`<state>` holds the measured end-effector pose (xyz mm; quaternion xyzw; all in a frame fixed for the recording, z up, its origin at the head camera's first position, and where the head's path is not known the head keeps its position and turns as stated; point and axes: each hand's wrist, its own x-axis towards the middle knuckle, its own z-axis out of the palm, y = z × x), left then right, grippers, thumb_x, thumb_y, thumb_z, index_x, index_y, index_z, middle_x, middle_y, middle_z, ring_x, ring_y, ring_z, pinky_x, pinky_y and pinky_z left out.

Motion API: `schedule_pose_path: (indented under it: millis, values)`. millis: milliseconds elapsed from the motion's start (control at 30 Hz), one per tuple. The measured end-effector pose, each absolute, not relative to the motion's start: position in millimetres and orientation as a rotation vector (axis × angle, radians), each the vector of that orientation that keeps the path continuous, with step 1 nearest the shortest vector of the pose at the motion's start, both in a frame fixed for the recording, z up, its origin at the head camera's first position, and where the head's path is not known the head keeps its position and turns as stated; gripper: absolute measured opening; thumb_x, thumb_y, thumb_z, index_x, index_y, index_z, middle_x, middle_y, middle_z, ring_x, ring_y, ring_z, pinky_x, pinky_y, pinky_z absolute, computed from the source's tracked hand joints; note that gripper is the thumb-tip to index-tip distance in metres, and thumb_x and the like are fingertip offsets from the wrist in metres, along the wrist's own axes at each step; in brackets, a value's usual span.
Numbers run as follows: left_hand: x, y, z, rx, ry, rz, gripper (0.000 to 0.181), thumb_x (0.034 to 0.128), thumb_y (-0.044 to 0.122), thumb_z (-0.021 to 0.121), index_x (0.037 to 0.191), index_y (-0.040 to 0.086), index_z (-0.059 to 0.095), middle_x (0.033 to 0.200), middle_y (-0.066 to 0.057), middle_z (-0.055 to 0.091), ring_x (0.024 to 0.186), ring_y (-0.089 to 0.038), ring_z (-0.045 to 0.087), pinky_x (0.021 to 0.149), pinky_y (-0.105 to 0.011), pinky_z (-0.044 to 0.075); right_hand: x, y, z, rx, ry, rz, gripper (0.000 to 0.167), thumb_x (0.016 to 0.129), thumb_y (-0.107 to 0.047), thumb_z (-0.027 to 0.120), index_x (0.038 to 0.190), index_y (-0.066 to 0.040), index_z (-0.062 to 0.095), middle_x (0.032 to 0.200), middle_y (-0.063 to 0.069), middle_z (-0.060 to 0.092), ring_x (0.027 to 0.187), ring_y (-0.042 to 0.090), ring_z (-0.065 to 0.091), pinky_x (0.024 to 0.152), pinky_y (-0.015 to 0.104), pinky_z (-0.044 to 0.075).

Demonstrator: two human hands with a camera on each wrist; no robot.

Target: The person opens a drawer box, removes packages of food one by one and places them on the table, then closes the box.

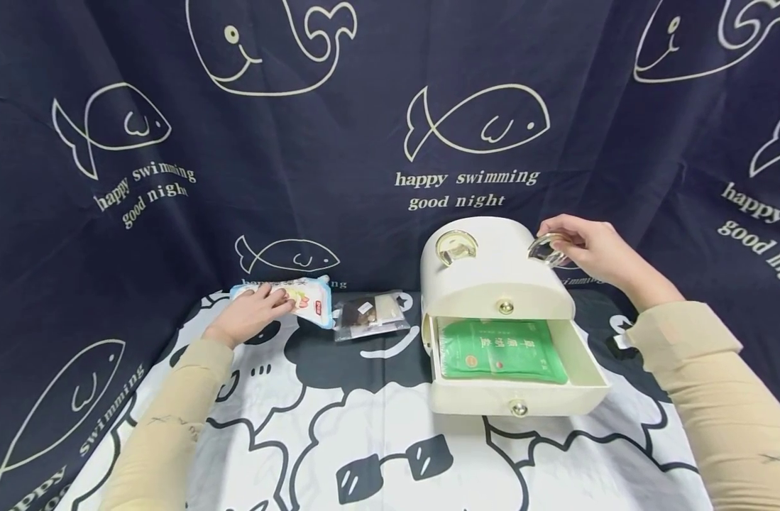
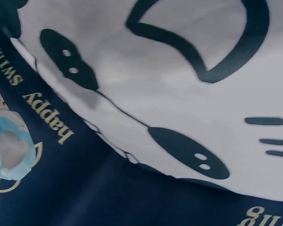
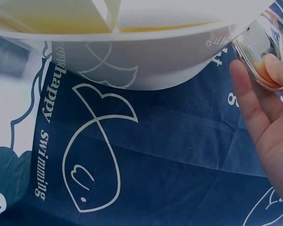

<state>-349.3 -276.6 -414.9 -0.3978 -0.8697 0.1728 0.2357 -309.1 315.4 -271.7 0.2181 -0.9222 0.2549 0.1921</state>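
Observation:
At the left, my left hand (image 1: 252,312) grips a white and blue snack packet (image 1: 313,301) with its fingers over the printed face; the thumb is hidden. A blue corner of this packet also shows at the edge of the left wrist view. My right hand (image 1: 594,252) pinches the shiny gold-rimmed round ear (image 1: 543,250) on the right of a white storage box (image 1: 492,284), thumb on one side and fingers on the other. Below the box's domed top, a drawer (image 1: 520,397) stands pulled out, with a green packet (image 1: 498,351) lying in it.
A clear plastic packet with dark contents (image 1: 370,316) lies between the snack packet and the box. The box's other round ear (image 1: 456,247) sits at its upper left. A cartoon-printed cloth (image 1: 383,419) covers the table, and a navy curtain (image 1: 364,163) hangs behind.

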Motion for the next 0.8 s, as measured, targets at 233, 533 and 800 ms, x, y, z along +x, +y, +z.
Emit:
schedule_pose_path:
  millis: [233, 533, 800]
  values:
    - [-358, -279, -435, -1.132, -2.236, 0.407, 0.03, 0.0836, 0.009, 0.041, 0.107, 0.017, 0.056, 0.105, -0.005, 0.051, 0.088, -0.031, 0.049, 0.054, -0.041, 0.045, -309, 315, -272, 0.627, -2.575, 0.701, 0.029, 0.083, 0.009, 0.06, 0.104, -0.01, 0.065, 0.09, 0.007, 0.067, 0.071, 0.005, 0.06, 0.059, 0.011, 0.047]
    - [-366, -276, -456, -1.207, -2.164, 0.404, 0.025, 0.0804, 0.007, 0.05, 0.102, 0.02, 0.055, 0.097, -0.006, 0.05, 0.082, -0.029, 0.05, 0.045, -0.033, 0.039, -309, 315, -275, 0.645, -2.565, 0.673, 0.029, 0.082, 0.01, 0.062, 0.104, -0.01, 0.064, 0.092, 0.007, 0.068, 0.072, -0.001, 0.058, 0.059, 0.011, 0.046]
    - [-371, -276, -454, -1.213, -2.206, 0.398, 0.026, 0.0823, 0.005, 0.045, 0.102, 0.019, 0.054, 0.097, -0.008, 0.049, 0.083, -0.03, 0.049, 0.047, -0.038, 0.043, -310, 316, -272, 0.632, -2.578, 0.686, 0.031, 0.082, 0.011, 0.061, 0.104, -0.01, 0.064, 0.089, 0.007, 0.068, 0.071, 0.009, 0.061, 0.058, 0.013, 0.048]
